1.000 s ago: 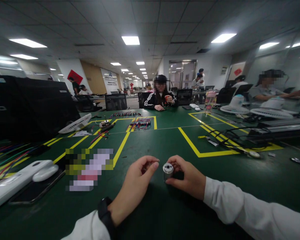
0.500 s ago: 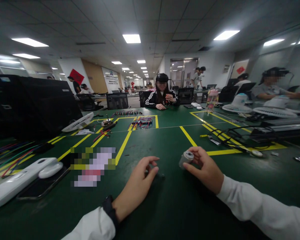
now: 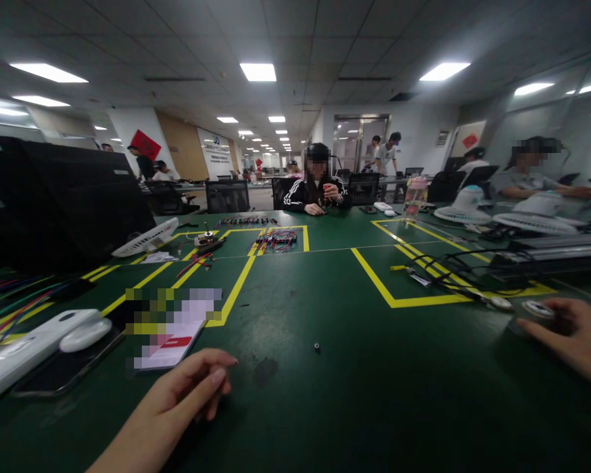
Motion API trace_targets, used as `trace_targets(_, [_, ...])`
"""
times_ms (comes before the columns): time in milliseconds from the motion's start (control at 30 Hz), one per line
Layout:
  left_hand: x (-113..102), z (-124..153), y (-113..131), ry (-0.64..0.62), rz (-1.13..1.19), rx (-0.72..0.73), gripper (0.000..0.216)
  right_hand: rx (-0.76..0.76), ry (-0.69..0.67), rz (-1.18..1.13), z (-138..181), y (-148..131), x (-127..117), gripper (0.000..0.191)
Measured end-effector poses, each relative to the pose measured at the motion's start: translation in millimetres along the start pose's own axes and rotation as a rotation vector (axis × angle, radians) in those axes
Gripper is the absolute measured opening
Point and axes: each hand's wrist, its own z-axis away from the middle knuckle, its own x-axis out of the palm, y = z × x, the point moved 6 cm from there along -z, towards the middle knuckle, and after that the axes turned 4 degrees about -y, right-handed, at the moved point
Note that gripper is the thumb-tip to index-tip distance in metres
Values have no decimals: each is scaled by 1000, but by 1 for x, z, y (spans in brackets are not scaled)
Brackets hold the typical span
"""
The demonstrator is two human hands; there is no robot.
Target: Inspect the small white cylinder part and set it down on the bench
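Note:
My right hand [image 3: 578, 338] is at the right edge of the view, its thumb and fingers closed around a small grey cylinder with a pale round top [image 3: 538, 310]. The cylinder is upright, low over the table or on it; I cannot tell which. At the lower left, my left hand [image 3: 190, 394] hovers loosely, forefinger stretched out, thumb below it and the other fingers curled. Nothing shows in it. Between the hands, a tiny dark metal piece with a light centre [image 3: 316, 347] lies on the green table [image 3: 354, 401].
A blurred phone-like slab [image 3: 177, 341], a white device [image 3: 34, 355] and a dark phone [image 3: 69, 364] lie left. Bundled wires [image 3: 278, 240] are ahead, black cables [image 3: 453, 272] right. Across the table sits a person [image 3: 318, 180] holding something small. White fans [image 3: 463, 207] stand far right.
My right hand has carried the cylinder far to the right. My left hand has drawn back to the left and nearer, leaving the tiny metal piece in plain view.

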Motion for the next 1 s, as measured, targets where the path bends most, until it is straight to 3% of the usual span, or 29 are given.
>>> trace_targets(67, [-5,2,-4,20,16,-19,20,-76,127,149,4,-27,-13,55])
trace_targets(167, [-4,-2,-4,36,16,-16,21,-395,227,207,18,-111,-21,62])
trace_targets(267, [1,-5,-1,23,3,-18,22,-748,0,-69,40,-210,-6,34])
trace_targets(333, [1,-4,1,26,6,-13,21,-784,-271,-258,52,-267,14,21])
trace_targets(400, [1,-2,1,25,13,-11,20,-781,-506,-423,65,-317,32,21])
trace_targets(467, [0,0,1,18,19,-14,20,-785,-608,-505,75,-355,44,24])
trace_targets(567, [-1,0,0,16,12,-12,22,-801,-626,-538,82,-385,53,20])
trace_targets(667, [-1,-1,0,15,5,-15,22,-793,-620,-559,82,-384,53,15])
trace_targets(767, [0,-1,1,18,27,-21,22,-741,-528,-555,69,-352,39,17])
trace_targets(867, [1,0,2,42,44,-23,25,-643,-250,-427,40,-289,11,18])
trace_targets(933, [1,0,2,48,42,-21,25,-533,-57,-278,18,-232,-10,21])
trace_targets(1000, [2,-1,1,40,31,-23,25,-402,30,-143,-3,-170,-26,27])
